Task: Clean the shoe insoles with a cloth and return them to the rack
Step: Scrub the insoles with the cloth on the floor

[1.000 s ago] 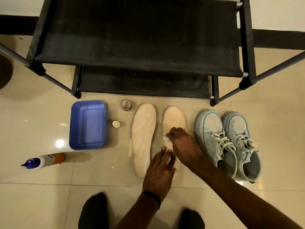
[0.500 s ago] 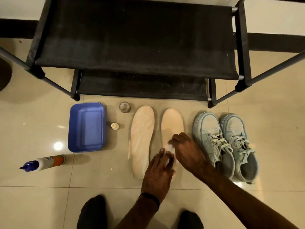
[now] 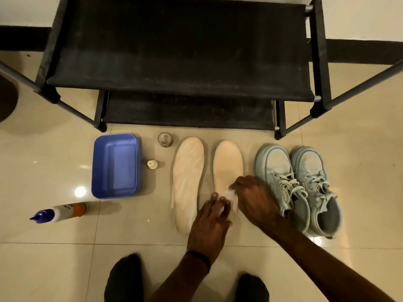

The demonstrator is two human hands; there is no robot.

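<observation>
Two pale insoles lie side by side on a tiled floor in front of a black two-tier shoe rack (image 3: 174, 44), toes pointing toward it. A person crouching over them presses the left hand (image 3: 209, 225) flat, fingers spread, on the heel end of the right insole (image 3: 227, 162), pinning it to the tile. The right hand (image 3: 253, 197) is curled around a small white cloth (image 3: 232, 196), bunched against the middle of the same insole, just ahead of the left fingertips. The left insole (image 3: 187, 182), streaked with darker marks, lies untouched just beside it. A pair of light blue sneakers (image 3: 298, 184) stands to the right of the insoles, laces loose, the right forearm crossing in front of the nearer one. To the left sit a blue plastic tub (image 3: 115, 166), a small cream-capped bottle (image 3: 152, 164) and a roll of tape (image 3: 165, 139). A white and orange bottle with a blue nozzle (image 3: 61, 212) lies on its side farther left. Both rack shelves hold nothing visible.
</observation>
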